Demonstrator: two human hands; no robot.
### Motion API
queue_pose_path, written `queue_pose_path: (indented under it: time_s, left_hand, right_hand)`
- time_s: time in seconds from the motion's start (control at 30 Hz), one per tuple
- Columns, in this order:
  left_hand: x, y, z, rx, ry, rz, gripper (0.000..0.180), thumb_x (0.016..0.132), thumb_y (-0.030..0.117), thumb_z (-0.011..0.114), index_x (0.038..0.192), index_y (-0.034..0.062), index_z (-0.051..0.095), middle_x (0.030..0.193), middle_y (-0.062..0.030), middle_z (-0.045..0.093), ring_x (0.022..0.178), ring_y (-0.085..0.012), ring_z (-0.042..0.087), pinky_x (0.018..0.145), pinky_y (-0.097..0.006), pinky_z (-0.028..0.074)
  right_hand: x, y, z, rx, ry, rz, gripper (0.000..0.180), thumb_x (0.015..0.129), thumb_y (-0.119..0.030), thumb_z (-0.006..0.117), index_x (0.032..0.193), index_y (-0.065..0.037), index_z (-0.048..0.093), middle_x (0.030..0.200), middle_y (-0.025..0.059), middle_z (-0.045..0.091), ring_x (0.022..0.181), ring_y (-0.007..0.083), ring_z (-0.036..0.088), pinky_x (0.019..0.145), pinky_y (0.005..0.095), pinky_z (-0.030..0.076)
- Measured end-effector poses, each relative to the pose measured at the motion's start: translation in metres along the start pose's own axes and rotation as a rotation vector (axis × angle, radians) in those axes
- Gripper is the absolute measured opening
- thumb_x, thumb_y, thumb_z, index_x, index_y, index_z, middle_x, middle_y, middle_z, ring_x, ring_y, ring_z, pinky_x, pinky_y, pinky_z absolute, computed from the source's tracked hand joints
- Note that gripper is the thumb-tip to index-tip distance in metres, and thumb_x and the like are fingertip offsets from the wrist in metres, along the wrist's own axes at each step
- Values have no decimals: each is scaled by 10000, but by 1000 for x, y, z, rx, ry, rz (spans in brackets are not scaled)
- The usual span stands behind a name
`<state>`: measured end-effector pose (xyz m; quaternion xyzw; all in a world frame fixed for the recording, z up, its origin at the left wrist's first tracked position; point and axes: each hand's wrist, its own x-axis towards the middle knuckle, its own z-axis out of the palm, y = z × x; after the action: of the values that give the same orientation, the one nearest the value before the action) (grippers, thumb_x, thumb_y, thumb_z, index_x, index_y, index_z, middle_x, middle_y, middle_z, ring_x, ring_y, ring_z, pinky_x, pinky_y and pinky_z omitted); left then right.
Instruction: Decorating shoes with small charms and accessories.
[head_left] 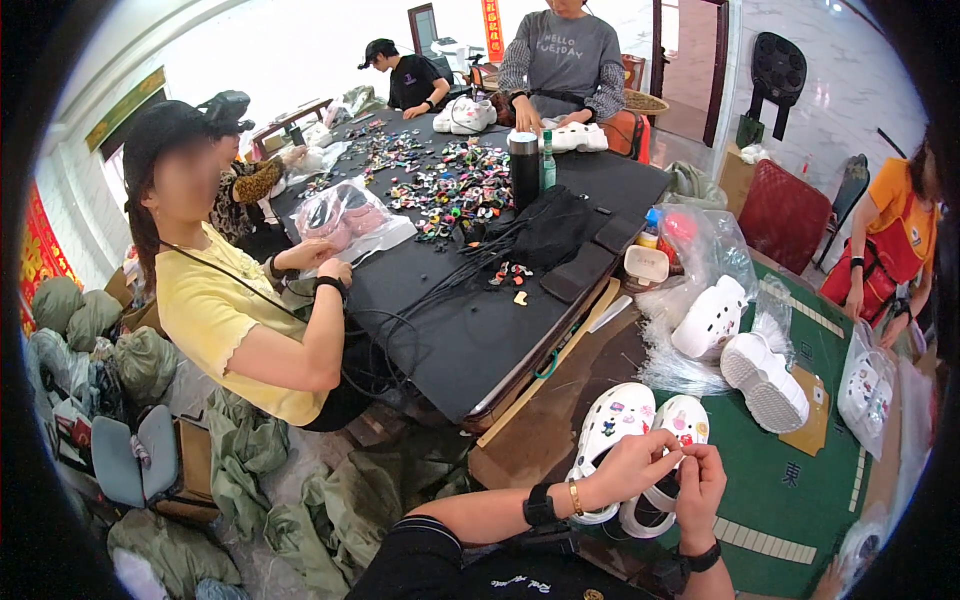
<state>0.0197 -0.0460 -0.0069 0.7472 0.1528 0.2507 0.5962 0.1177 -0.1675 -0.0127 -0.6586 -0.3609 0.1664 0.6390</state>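
Note:
Both of my hands meet fingertip to fingertip above a pair of white clogs. My left hand (635, 470) is closed in a pinch. My right hand (702, 488) is pinched too, its fingertips touching or nearly touching the left ones. Whatever is between them is too small to make out. The left white clog (606, 430) has several colourful charms on its top and stands toe away from me. Beside it, the right white clog (682, 415) also carries charms and is partly hidden behind my hands.
Another white clog (710, 315) and an upturned one (765, 380) lie on the green mat (740, 480) by clear plastic bags. A black table (430, 350) holds many loose charms (450, 190), cables and a dark bottle (524, 170). A co-worker in yellow (240, 310) stands at left; others work farther off.

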Motion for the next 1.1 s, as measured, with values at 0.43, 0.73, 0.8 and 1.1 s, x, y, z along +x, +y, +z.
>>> queue_pose_path:
  time_s: [0.43, 0.73, 0.8, 1.1]
  left_hand:
    - [-6, -10, 4, -66, 35, 21, 148, 903, 154, 644, 910, 5, 637, 635, -48, 577, 556, -71, 476, 509, -278, 388]
    - [-7, -18, 7, -139, -7, -153, 188, 949, 168, 595, 989, -8, 648, 761, -1, 622, 675, -47, 502, 593, -238, 428]
    - [-5, -18, 4, -288, -5, -218, 174, 950, 161, 598, 1000, 6, 659, 806, 38, 617, 721, -38, 507, 619, -232, 435]
    - [2, -10, -16, -733, 93, -511, 92, 944, 129, 608, 985, 59, 652, 689, 93, 517, 511, 17, 364, 445, -166, 243]
  right_hand:
    - [-1, -1, 1, -71, 26, 0, 47, 918, -23, 549, 906, 16, 572, 761, 10, 601, 701, 40, 524, 616, 206, 415]
    - [-10, -5, -2, 27, 6, 104, 153, 990, -116, 445, 926, -14, 540, 658, -40, 451, 592, 39, 399, 525, 227, 319]
    - [-9, 0, -4, -32, 2, 83, 158, 994, -126, 444, 891, -29, 516, 637, -43, 427, 578, 41, 389, 510, 226, 311]
    - [5, -2, 8, -201, -28, -113, 92, 879, -24, 593, 920, 8, 669, 815, 75, 629, 704, 133, 590, 629, 253, 461]
